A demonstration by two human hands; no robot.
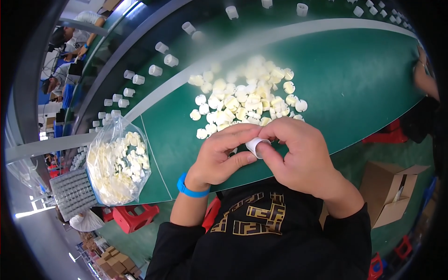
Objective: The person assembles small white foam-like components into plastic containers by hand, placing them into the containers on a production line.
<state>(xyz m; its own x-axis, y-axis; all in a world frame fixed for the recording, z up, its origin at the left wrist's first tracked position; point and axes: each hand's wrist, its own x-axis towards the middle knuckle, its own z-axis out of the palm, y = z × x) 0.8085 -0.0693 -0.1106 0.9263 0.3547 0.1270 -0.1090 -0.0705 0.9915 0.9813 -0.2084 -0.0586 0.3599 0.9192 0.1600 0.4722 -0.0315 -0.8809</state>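
A small white plastic cylinder [253, 145] is held between my two hands, above the near edge of the green table. My left hand [218, 156], with a blue band on its wrist, grips the cylinder's side between fingers and thumb. From the right, my right hand [301, 156] pinches the rim, its thumb at the round opening. Whether a smaller part sits inside the cylinder is hidden by that thumb. Just beyond my fingers lies a loose pile of pale yellow and white round plastic pieces [241, 101].
To the left, a clear plastic bag [100, 163] holds more pale pieces, beside a grey gridded tray [72, 193]. White cylinders [155, 70] stand along the belt past the pale rail [172, 87]. Another person's arm [423, 79] rests at the far right. Red stools [133, 217] and an open carton [389, 193] are below.
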